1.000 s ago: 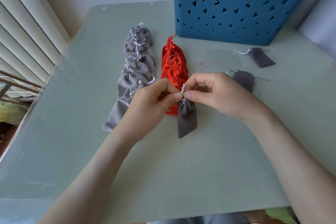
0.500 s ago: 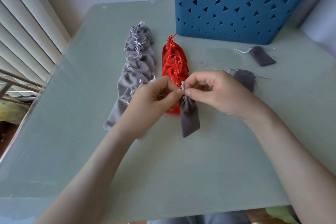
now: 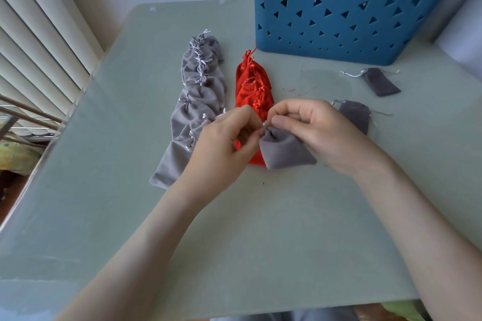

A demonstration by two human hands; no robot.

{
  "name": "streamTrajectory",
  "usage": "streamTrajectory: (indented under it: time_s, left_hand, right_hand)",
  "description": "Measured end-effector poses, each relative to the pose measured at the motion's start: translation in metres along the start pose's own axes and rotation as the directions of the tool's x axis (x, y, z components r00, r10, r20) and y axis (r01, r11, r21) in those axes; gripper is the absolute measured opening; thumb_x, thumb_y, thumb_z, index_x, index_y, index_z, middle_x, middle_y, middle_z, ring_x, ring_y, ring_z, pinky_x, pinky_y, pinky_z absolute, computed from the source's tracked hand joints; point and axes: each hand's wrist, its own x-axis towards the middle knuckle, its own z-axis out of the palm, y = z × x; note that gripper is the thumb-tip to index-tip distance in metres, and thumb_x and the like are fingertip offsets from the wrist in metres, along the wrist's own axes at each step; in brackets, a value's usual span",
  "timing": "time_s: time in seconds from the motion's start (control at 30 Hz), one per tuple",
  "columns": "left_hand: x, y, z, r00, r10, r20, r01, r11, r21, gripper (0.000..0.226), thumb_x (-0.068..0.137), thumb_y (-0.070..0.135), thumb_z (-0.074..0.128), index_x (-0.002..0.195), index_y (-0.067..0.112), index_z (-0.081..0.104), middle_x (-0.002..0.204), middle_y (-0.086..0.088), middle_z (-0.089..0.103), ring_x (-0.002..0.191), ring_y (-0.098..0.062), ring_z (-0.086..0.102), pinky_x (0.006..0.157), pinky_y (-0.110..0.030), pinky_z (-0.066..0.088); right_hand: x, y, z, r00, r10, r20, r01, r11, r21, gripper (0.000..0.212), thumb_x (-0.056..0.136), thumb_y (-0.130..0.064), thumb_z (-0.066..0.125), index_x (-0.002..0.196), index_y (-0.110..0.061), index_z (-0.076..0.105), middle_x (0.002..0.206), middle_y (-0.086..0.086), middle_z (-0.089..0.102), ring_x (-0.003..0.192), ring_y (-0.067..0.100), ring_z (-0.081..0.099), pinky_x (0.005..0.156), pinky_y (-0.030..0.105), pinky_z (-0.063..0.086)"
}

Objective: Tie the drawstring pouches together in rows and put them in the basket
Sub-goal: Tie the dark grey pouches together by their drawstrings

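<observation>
Head view: both hands (image 3: 263,133) pinch the dark grey velvet pouch's (image 3: 284,152) white drawstring (image 3: 265,124) (apparently knotting it).

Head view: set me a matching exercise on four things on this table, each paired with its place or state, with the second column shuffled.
Things
1. light grey pouch row
2. red pouch row
3. basket
4. nearest dark grey pouch

Places or states
A. stands at the far right of the table
B. pinched at its neck by the left hand and the right hand
C. lies furthest left of all the pouches
D. lies in the middle, its near end hidden behind the left hand

Pairs: 1-C, 2-D, 3-A, 4-B
</observation>
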Motion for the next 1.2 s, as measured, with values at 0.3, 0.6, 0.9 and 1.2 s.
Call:
streamTrajectory:
  time_s: [0.3,0.6,0.9,1.2]
  left_hand:
    - [-0.004,0.002,0.002,0.974,0.178,-0.139,-0.152,0.972,0.179,0.019,0.089,0.010,0.045,0.084,0.000,0.059,0.080,-0.007,0.059,0.076,-0.019,0.047,0.069,-0.016,0.034]
    - [-0.002,0.002,0.000,0.984,-0.154,-0.090,0.121,0.947,-0.296,0.012,0.088,0.039,0.051,0.076,0.039,0.052,0.068,0.021,0.058,0.065,0.005,0.051,0.064,-0.013,0.037]
    - [0.000,0.005,-0.003,0.965,-0.259,-0.030,0.211,0.843,-0.495,0.020,0.084,0.043,0.052,0.066,0.034,0.052,0.057,0.012,0.050,0.052,-0.007,0.041,0.054,-0.023,0.035]
    - [-0.004,0.009,-0.001,0.968,-0.249,-0.016,0.228,0.908,-0.352,0.018,0.093,0.022,0.059,0.076,0.017,0.055,0.055,-0.006,0.060,0.044,-0.021,0.056,0.043,-0.030,0.048]
  right_hand:
    - [0.000,-0.002,0.001,0.999,-0.043,0.021,0.040,0.988,0.146,0.010,0.092,-0.013,0.056,0.084,-0.016,0.062,0.074,-0.012,0.066,0.074,0.001,0.058,0.072,0.011,0.044]
    - [-0.002,-0.001,-0.003,0.994,-0.085,0.072,0.093,0.990,-0.108,0.017,0.087,-0.007,0.063,0.091,-0.024,0.061,0.083,-0.011,0.063,0.079,0.000,0.056,0.077,0.014,0.042]
    - [-0.005,-0.005,-0.004,0.966,-0.045,0.255,0.057,0.998,-0.040,0.021,0.083,-0.002,0.044,0.087,-0.013,0.062,0.079,-0.013,0.065,0.074,0.002,0.056,0.071,0.016,0.043]
    - [-0.002,0.003,0.004,0.992,-0.026,0.121,0.033,0.998,-0.054,0.005,0.085,-0.016,0.068,0.089,-0.015,0.067,0.082,-0.007,0.068,0.079,0.005,0.059,0.077,0.021,0.046]
